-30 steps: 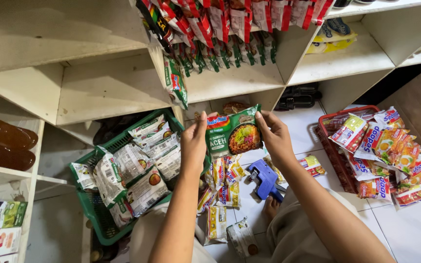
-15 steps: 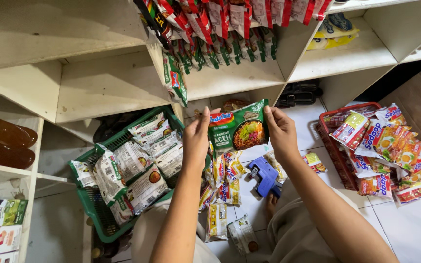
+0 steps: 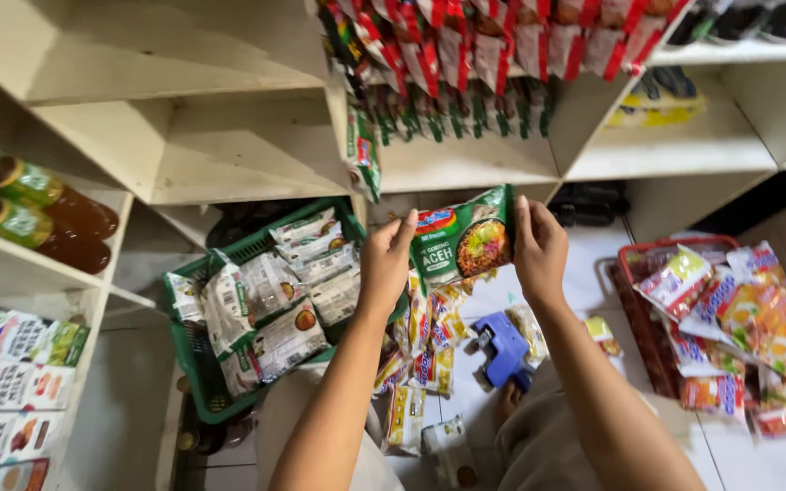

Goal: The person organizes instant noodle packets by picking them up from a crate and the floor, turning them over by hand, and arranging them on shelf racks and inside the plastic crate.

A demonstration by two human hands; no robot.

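I hold a green instant noodle packet (image 3: 462, 240) up in front of the white shelves with both hands. My left hand (image 3: 387, 262) grips its left edge and my right hand (image 3: 539, 247) grips its right edge. Below the packet, several loose noodle packets (image 3: 425, 341) lie on the tiled floor beside a blue price-label gun (image 3: 503, 349). The packet sits just in front of the open lower shelf bay (image 3: 466, 164).
A green basket (image 3: 195, 355) of white-grey packets stands at the left. A red basket (image 3: 637, 309) of colourful packets stands at the right. Strips of sachets (image 3: 484, 55) hang from the upper shelf. Bottles (image 3: 38, 209) and cartons (image 3: 11, 382) fill the far-left shelving.
Both hands have lifted the green packet a little higher and closer to the shelf bay. The baskets and floor items have not moved.
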